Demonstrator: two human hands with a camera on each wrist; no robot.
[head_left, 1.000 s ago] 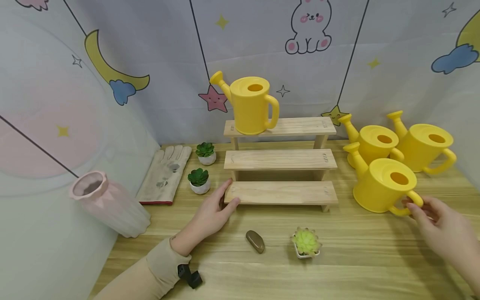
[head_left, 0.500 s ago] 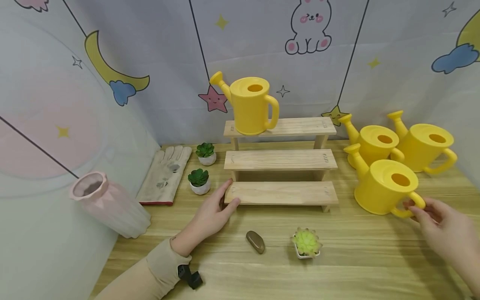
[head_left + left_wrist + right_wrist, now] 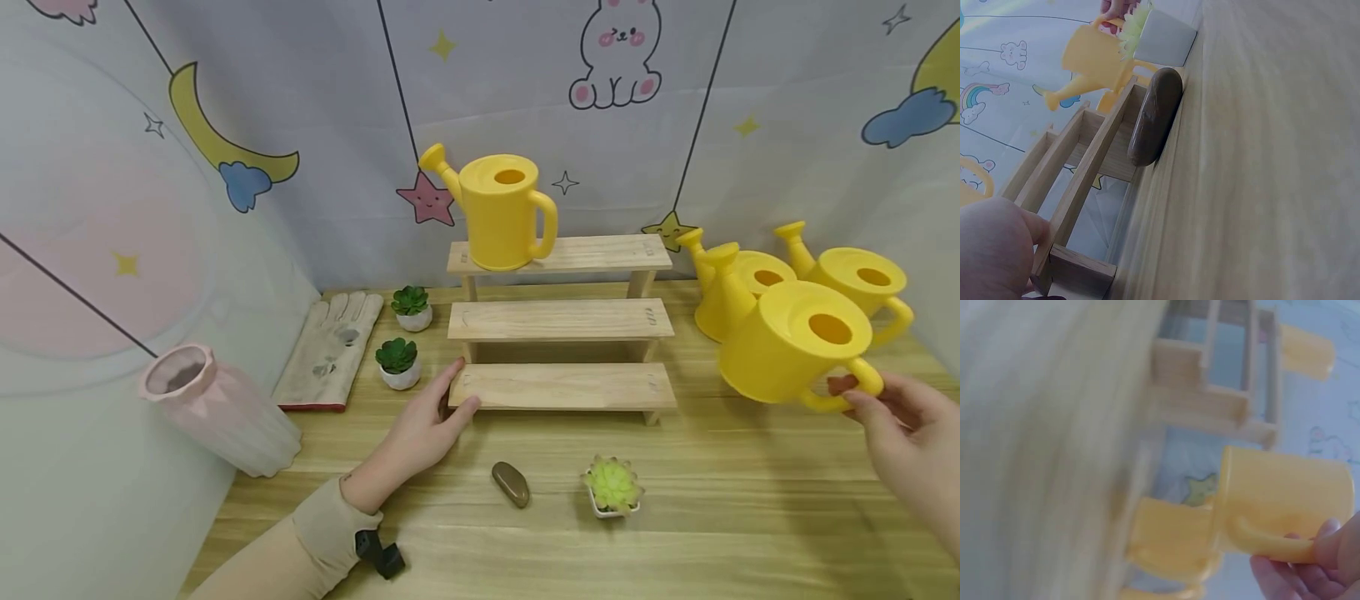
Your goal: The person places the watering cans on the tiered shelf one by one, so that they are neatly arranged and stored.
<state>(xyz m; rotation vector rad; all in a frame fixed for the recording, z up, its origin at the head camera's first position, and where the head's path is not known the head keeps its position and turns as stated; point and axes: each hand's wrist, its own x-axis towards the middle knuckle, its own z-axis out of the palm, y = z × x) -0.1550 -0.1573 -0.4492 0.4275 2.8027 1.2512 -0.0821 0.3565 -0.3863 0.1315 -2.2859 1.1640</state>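
Yellow watering can (image 3: pixel 795 346), one, right of the frame: upright, spout (image 3: pixel 733 287) toward the upper left, raised off the tabletop (image 3: pixel 712 533); gripped by the right hand (image 3: pixel 926 450), fingers and thumb around its handle (image 3: pixel 868 377). Rear left can (image 3: pixel 708 312) and rear right can (image 3: pixel 855 275), same colour, on the tabletop behind it; the raised can partly covers both, and contact between them cannot be told. Top-shelf can (image 3: pixel 498 221), upper centre, standing near the left end of the top shelf (image 3: pixel 600 252). Wooden stand (image 3: pixel 562 319), three tiers, centre; the left hand (image 3: pixel 416 429) holds its bottom shelf (image 3: pixel 562 386) by the left end, thumb at the front edge. Loose pieces, lower centre: brown stone (image 3: pixel 511 484), pale succulent (image 3: pixel 612 485). Left side: rear dark plant (image 3: pixel 412 304), front dark plant (image 3: pixel 397 360), glove (image 3: pixel 330 354), vase (image 3: pixel 232 408). Risks, by judgement: with the grip at one side only, the raised can could sag or swing about its handle; a low leftward sweep could catch the rear left can or strike the stand's right end. Should the left hand slacken, such a bump might shift the tiers and topple the top-shelf can.
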